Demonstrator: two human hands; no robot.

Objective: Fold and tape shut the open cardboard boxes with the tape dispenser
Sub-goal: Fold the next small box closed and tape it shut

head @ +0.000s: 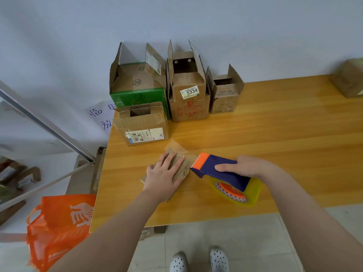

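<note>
Left hand (pixel 164 173): fingers straight and slightly spread, pressed flat on a small flat brown cardboard box (pixel 185 169). Right hand (pixel 245 165): fingers curled round the blue tape dispenser (pixel 225 178), thumb along its near side.

The dispenser's long axis runs left to right. Its orange toothed blade end (pixel 202 160) points left and sits just beside the box's right edge. The yellowish clear tape roll (pixel 254 193) hangs at the rear.

The box lies closed near the front of the orange wooden table (pixel 275 124). Four open cardboard boxes (pixel 188 107) stand at the back.
</note>
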